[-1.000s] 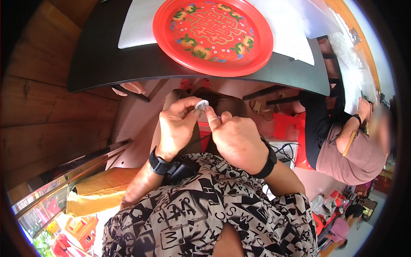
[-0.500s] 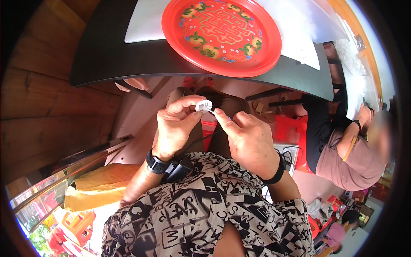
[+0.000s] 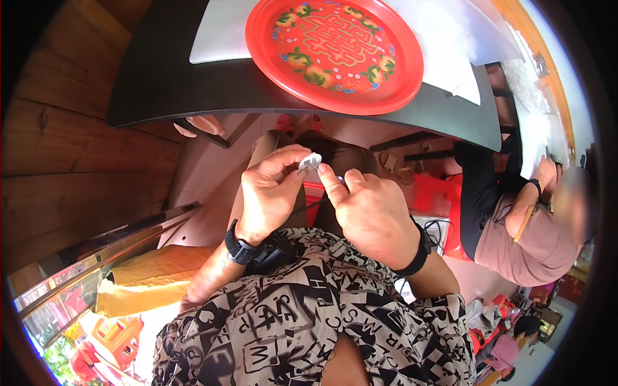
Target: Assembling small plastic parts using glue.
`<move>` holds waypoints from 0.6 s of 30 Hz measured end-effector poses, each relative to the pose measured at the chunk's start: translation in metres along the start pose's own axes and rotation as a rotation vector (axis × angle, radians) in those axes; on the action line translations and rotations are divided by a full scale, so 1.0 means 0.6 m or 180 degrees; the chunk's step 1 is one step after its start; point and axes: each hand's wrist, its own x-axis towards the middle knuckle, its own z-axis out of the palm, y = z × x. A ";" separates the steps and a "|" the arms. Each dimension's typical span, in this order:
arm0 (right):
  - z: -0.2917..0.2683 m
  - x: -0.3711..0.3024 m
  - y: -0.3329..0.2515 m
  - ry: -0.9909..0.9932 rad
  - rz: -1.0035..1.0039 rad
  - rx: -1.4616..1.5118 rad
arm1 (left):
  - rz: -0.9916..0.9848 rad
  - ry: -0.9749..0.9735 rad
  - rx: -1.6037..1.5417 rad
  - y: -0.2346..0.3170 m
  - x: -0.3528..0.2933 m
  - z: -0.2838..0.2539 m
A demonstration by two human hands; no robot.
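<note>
My left hand (image 3: 270, 196) pinches a small round white plastic piece (image 3: 310, 161) between thumb and fingertips, above my lap. The piece is tilted, and a raised or hollow shape shows on its face. My right hand (image 3: 374, 219) is closed with its index finger stretched to the piece's edge. Beneath that finger a small shiny bit shows; what the right hand holds is mostly hidden. Both hands are just short of the table's near edge.
A red round tray (image 3: 393, 96) with a flower pattern lies on white sheets on the black table (image 3: 161, 90). At right a person (image 3: 528, 238) sits by a red stool (image 3: 438, 193). A yellow cloth-like thing (image 3: 148, 283) is at lower left, beside a metal rail.
The white piece has been turned so its face tilts differently. Both hands have shifted slightly; the right index finger now hides the thin thing that showed at the piece's edge.
</note>
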 end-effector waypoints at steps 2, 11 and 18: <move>-0.004 0.003 -0.003 -0.0107 -0.0035 -0.0227 | -0.0116 -0.0009 0.0257 0.000 0.000 0.000; 0.004 -0.012 0.017 0.0425 0.0256 0.0970 | -0.0394 -0.0046 -0.0599 0.014 0.019 -0.006; 0.030 -0.014 0.000 0.0560 0.0583 0.1741 | -0.0300 -0.0001 -0.1059 0.008 0.015 -0.006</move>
